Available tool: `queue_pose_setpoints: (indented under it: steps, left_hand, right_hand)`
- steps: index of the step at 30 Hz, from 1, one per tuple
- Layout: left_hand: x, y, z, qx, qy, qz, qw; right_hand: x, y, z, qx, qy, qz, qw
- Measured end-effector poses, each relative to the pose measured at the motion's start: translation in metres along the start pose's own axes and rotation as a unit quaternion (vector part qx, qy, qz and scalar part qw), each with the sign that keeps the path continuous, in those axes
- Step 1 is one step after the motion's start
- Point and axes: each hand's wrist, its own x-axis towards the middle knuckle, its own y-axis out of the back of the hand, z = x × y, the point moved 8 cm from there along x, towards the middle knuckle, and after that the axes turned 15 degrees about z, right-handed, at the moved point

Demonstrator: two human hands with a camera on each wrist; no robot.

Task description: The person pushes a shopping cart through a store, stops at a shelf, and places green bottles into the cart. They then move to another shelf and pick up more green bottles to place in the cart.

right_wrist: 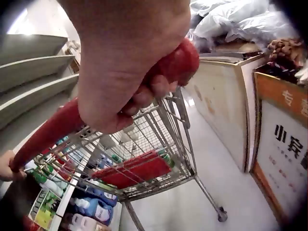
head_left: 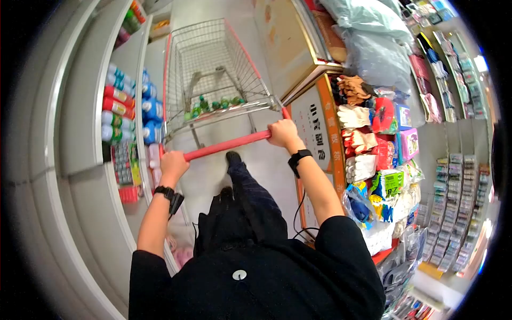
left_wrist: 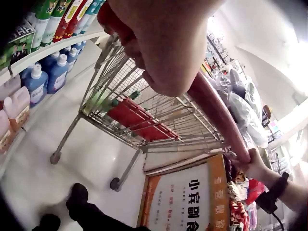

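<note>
A wire shopping cart (head_left: pixel 221 22) with a red push handle (head_left: pixel 229 145) stands in front of me. My left hand (head_left: pixel 173 164) grips the handle's left end, and my right hand (head_left: pixel 284 133) grips its right end. In the right wrist view, fingers (right_wrist: pixel 143 97) of that hand curl round the red bar. Several green bottles (head_left: pixel 197 111) lie in the cart at the end nearer me. A red panel (left_wrist: pixel 137 118) is fixed to the cart below the handle. Both wrists wear black straps with small devices.
Shelves (head_left: pixel 80 133) run along the left, with blue detergent bottles (left_wrist: pixel 57 72) and red and green cans. On the right, a display box (head_left: pixel 314 128) with Chinese lettering holds gloves (head_left: pixel 360 168) and packets. Behind it are bagged goods (head_left: pixel 373 53). My shoe (head_left: pixel 233 158) is behind the cart.
</note>
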Motion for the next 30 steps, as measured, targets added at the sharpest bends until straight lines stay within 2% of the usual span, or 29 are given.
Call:
queue_pose_setpoints:
  steps: [5,12,24,26,30]
  left_hand:
    - [-0.090,0.008,0.009,-0.006,0.017,-0.005,1.000]
    - [-0.201,0.008,0.030,0.006,0.032,0.019,0.999]
    - [-0.372,0.027,0.094,0.017,0.111,0.026,0.993]
    - [-0.400,0.029,0.100,0.021,0.094,0.045,0.994]
    - [-0.463,0.032,0.108,0.000,0.122,0.020,0.992]
  right_hand:
    - [-0.073,0.000,-0.032,0.001,0.027,0.043,0.999]
    - [-0.169,0.011,-0.068,0.016,0.060,0.050,0.997]
    - [-0.299,0.015,-0.095,0.021,0.116,0.016,0.993]
    - [-0.314,0.022,-0.104,0.025,0.128,0.034,0.991]
    - [-0.375,0.031,-0.128,0.038,0.134,0.064,0.988]
